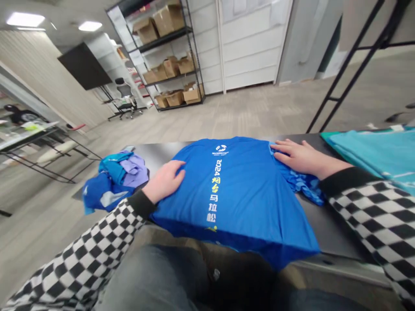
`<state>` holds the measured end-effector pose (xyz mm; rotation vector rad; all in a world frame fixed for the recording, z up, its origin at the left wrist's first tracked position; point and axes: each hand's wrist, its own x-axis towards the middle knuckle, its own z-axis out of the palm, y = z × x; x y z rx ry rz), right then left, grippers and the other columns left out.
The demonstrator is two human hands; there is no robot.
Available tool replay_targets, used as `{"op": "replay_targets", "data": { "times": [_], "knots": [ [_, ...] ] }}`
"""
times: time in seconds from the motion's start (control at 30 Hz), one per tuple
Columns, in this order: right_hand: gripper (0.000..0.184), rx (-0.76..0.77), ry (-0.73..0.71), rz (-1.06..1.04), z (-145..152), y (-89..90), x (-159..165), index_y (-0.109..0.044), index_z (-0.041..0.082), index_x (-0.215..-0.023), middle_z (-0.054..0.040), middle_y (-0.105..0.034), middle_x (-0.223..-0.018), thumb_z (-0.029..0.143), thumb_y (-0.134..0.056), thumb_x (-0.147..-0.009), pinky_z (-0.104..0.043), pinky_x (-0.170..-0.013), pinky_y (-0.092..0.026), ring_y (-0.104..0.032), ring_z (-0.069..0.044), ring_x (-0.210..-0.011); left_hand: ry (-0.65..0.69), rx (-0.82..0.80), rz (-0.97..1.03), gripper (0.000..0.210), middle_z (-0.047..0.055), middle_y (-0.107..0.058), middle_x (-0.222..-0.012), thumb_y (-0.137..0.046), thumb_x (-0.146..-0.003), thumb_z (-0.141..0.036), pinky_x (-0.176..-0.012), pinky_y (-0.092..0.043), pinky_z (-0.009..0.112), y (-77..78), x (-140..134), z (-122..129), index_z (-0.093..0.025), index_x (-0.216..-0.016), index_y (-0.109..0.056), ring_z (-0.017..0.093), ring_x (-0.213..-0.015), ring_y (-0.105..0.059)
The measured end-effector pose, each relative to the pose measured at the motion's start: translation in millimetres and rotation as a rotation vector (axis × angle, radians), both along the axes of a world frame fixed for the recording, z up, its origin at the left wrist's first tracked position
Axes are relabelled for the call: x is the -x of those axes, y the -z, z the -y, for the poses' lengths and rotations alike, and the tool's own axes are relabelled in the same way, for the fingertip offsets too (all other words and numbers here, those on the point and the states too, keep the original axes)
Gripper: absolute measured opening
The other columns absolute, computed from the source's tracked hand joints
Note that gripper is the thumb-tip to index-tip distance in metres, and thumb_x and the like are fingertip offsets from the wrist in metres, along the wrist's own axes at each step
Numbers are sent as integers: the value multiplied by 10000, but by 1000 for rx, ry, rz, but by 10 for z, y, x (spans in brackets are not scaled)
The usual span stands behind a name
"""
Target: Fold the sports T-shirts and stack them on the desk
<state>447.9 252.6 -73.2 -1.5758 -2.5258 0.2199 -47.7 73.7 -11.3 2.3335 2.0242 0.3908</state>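
Note:
A blue T-shirt (249, 190) with white and yellow printing lies spread over the dark table (337, 229), its near edge hanging over the front. My left hand (166, 180) rests on the shirt's left side, the thumb apart from the other fingers. Flat on the right side, near a bunched sleeve (301, 181), lies my right hand (296, 155) with fingers stretched out. Neither hand grips the cloth. Under the right wrist the sleeve fabric is crumpled and partly covered.
Crumpled blue, teal and purple clothes (112, 179) lie at the table's left end. Light teal fabric (382, 151) lies flat at the right. Beyond stand a shelf rack (165, 75) with cardboard boxes, an office chair (125, 97) and a black screen (84, 67). A person sits far left.

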Motion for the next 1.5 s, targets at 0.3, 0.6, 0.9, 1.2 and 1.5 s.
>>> {"op": "replay_targets", "data": {
  "times": [0.3,0.6,0.9,1.2,1.5],
  "knots": [
    [656,26,29,11,-18,22,-52,-596,264,-1705,-129,-462,-1820,508,-351,-1146,-796,-1378,-148,-313,-417,-1738,-121,163,-72,376,131,-731,-1534,-654,-982,-400,-1339,-427,436,-14,1225,51,-227,-1237,-869,334,-1437,-667],
    [656,59,18,-11,-89,20,-98,-611,313,-1690,-108,-446,-1829,522,-366,-1118,-783,-1377,-160,-265,-412,-1753,-333,193,-27,323,154,-816,-1349,-695,-858,-339,-1285,-455,424,-129,1312,-261,-208,-1115,-841,367,-1381,-690],
    [668,51,20,-17,-95,39,-83,-589,304,-1704,-101,-477,-1812,525,-364,-1115,-783,-1380,-171,-306,-405,-1742,-441,311,96,188,31,-700,-768,-770,-866,-340,-761,-510,313,-166,1140,-376,-232,-791,-636,234,-791,-680],
    [630,39,19,-35,-61,10,-75,-620,313,-1681,-114,-515,-1788,482,-398,-1115,-785,-1372,-190,-338,-407,-1729,-450,437,438,494,2,-749,-932,-928,-761,-394,-605,-501,263,-353,1226,-310,-239,-1161,-683,185,-753,-691],
    [645,43,20,-34,-75,29,-90,-615,298,-1689,-116,-504,-1793,499,-396,-1117,-765,-1382,-183,-323,-394,-1737,-554,544,416,435,22,-615,-732,-890,-809,-646,-555,-457,291,-374,1371,-396,-243,-889,-751,203,-672,-596]
  ]
}}
